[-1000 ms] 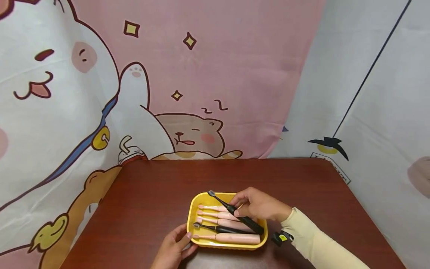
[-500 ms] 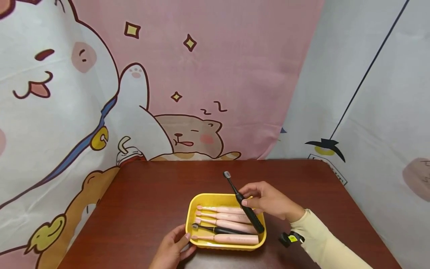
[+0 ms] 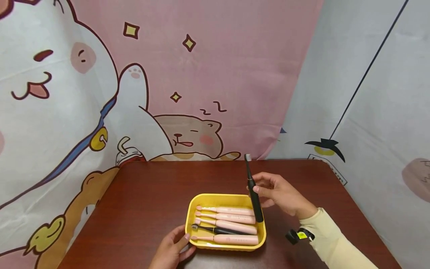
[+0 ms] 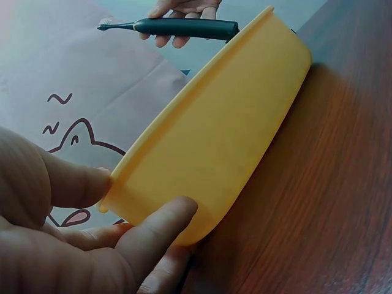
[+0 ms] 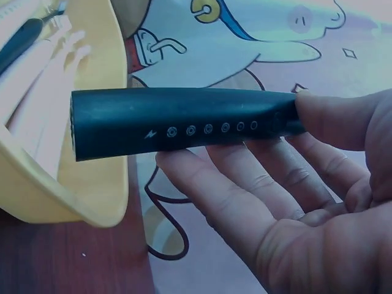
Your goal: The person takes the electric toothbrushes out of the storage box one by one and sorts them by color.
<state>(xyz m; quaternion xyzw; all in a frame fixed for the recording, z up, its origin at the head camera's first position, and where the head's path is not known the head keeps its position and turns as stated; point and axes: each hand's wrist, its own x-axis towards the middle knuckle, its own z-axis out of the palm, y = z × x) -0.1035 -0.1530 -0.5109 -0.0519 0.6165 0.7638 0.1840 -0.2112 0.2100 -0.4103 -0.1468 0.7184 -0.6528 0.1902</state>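
Observation:
My right hand (image 3: 283, 192) holds a black electric toothbrush (image 3: 254, 198) nearly upright over the right end of a yellow plastic basket (image 3: 189, 220). Thumb and fingers grip its handle, which has a row of printed symbols in the right wrist view; its bristle head (image 4: 105, 24) points away from the hand. At the basket's near left corner my left hand (image 3: 171, 246) grips the rim, thumb at the edge and fingers against the outer wall (image 4: 202, 135). Inside the basket lie several pink electric toothbrushes (image 3: 236, 239) and another black toothbrush (image 3: 225, 230), side by side, heads to the left.
The basket stands on a dark red-brown wooden table (image 3: 161, 183). Behind the table hangs a printed cartoon cloth (image 3: 228, 67) that meets its far edge. A small black device with a yellow mark (image 3: 297, 235) is strapped to my right wrist.
My right hand has lifted the black toothbrush up and to the right, out from over the others, and turned it from slanted to nearly upright. The left hand stays at the basket's corner.

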